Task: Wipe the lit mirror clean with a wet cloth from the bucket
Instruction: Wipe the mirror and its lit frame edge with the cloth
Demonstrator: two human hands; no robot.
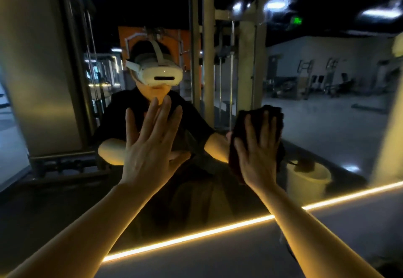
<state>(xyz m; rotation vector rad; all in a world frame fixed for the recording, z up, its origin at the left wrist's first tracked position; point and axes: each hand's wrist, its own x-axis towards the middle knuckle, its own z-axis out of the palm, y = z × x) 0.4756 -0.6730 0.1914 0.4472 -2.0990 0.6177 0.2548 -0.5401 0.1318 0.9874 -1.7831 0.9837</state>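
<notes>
Pressing cloth (270,114) flat—right hand (259,155), seemingly mid-mirror (327,125).

reflected gym machines (322,81), green sign (297,20)

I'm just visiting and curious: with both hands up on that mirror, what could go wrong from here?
The bare left hand lies flat on the mirror, so it may leave fresh prints on the glass. The right hand presses the dark cloth with straight fingers, not gripping, so the cloth might slip down. The dim room may hide streaks.
</notes>
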